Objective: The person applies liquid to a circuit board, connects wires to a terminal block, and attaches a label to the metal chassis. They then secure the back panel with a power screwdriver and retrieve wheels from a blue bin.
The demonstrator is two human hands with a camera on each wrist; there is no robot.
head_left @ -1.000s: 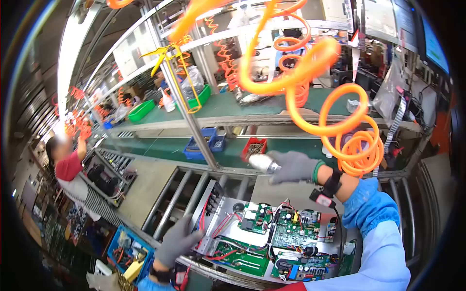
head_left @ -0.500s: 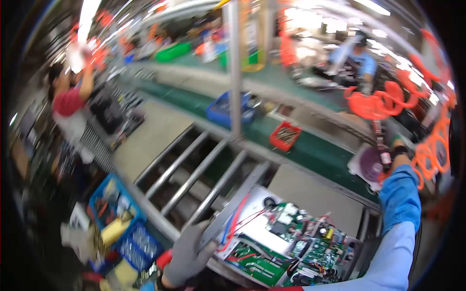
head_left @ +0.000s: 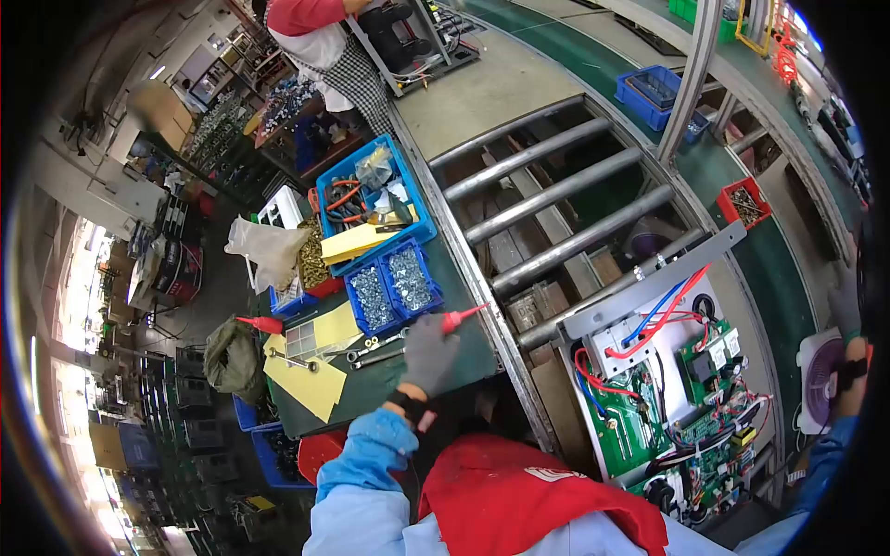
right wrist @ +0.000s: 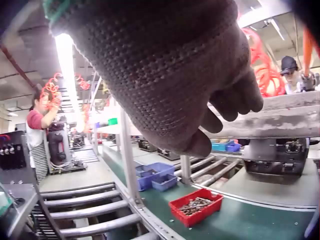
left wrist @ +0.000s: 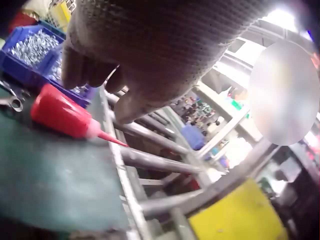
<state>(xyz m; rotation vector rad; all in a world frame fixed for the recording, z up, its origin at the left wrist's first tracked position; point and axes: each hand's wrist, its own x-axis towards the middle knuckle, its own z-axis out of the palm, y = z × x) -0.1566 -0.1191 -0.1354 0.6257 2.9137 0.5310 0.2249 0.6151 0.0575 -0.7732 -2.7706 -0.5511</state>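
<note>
In the head view my gloved left hand (head_left: pixel 431 357) is at the red squeeze bottle (head_left: pixel 454 320), by the green bench's edge. The left wrist view shows this hand (left wrist: pixel 145 50) over the bottle (left wrist: pixel 62 114), fingers bent loosely and not round it; contact is unclear. My right hand (head_left: pixel 845 298) is dim at the far right, above a purple-and-white fan (head_left: pixel 820 382). In the right wrist view the hand (right wrist: pixel 175 75) has loosely bent fingers and nothing in them. An open metal unit with green circuit boards (head_left: pixel 623 422) lies between the hands.
Blue bins of screws (head_left: pixel 373 298), a blue tool tray (head_left: pixel 422 222), wrenches (head_left: pixel 378 345) and yellow sheets (head_left: pixel 301 385) are on the left bench. Metal rollers (head_left: pixel 556 195) run beyond the unit. A red parts bin (head_left: pixel 743 204) sits farther right. Another person (head_left: pixel 306 37) stands at the top.
The head view has swung down and left. My left hand has moved from the unit's edge to the red bottle. The light-coloured object in my right hand earlier is gone from it.
</note>
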